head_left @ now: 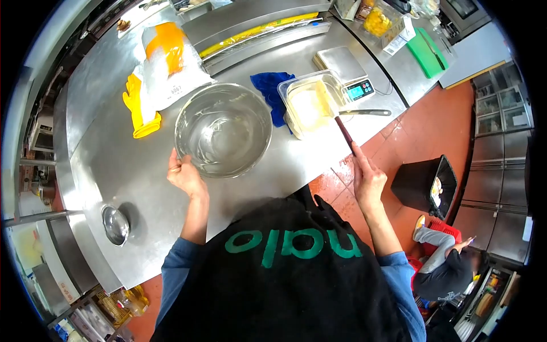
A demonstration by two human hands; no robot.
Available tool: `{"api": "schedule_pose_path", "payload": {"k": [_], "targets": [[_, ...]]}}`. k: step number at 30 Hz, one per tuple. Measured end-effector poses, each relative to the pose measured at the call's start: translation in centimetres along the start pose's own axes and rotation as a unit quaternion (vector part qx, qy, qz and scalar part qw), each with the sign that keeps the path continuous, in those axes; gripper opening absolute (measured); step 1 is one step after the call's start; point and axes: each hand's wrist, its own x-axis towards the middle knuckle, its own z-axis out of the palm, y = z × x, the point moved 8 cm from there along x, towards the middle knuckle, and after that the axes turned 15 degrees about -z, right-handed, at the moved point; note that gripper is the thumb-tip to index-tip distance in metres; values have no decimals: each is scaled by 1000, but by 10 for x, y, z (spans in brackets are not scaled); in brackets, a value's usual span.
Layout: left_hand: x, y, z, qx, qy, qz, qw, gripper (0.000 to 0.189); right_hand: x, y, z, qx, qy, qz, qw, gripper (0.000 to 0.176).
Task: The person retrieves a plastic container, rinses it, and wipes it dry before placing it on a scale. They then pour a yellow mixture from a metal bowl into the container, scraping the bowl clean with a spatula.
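Observation:
My left hand (pixel 186 175) is closed on the near-left rim of a large steel mixing bowl (pixel 250 137). Pale smears coat the inside of the bowl. In my right hand (pixel 369 178) is the dark red handle of a spatula (pixel 343 132). Its pale blade rests over a clear plastic container (pixel 289 123), which holds a cream-coloured mixture (pixel 307 108). A second utensil (pixel 370 112) with a dark handle lies across the container's right side; its far end is hard to make out. Partly under the container is a blue cloth (pixel 270 91).
A digital scale (pixel 342 64) stands behind the container. Yellow gloves (pixel 137 108) and a white-and-orange bag (pixel 171 68) lie left of the bowl. A small steel bowl (pixel 115 224) sits near the left edge. On the floor at right are a black bin (pixel 419 182) and a seated person (pixel 447 273).

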Motion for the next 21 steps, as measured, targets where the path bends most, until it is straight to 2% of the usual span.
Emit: {"api": "schedule_pose_path", "payload": {"k": [4,6,8,9,14,16,18,20,21], "targets": [[-8,5,2,2,-11,-4,1000,42,6,-7,-12,5,-6,22,1000,44],[-10,6,5,-12,-6,-4,1000,42,4,-8,-15,-17,22,20,999,45],[-10,6,3,-26,-4,-2,1000,41,0,-8,8,-46,-61,-13,997,46],[-9,5,2,-10,-9,-1,1000,41,-1,-6,5,-30,-28,-21,999,46],[-4,-2,-2,18,-8,0,1000,41,8,-7,-9,3,-29,21,999,44],[-3,-7,-4,28,-8,8,1000,40,12,-12,-22,10,41,1,999,43],[-1,-10,-7,34,-6,8,999,40,1,-3,-15,17,43,12,999,43],[-3,-4,-4,38,-7,10,999,39,-1,1,2,4,-35,26,999,41],[-5,-4,-3,41,-12,-9,999,39,-8,16,4,54,-58,113,990,39]]}}
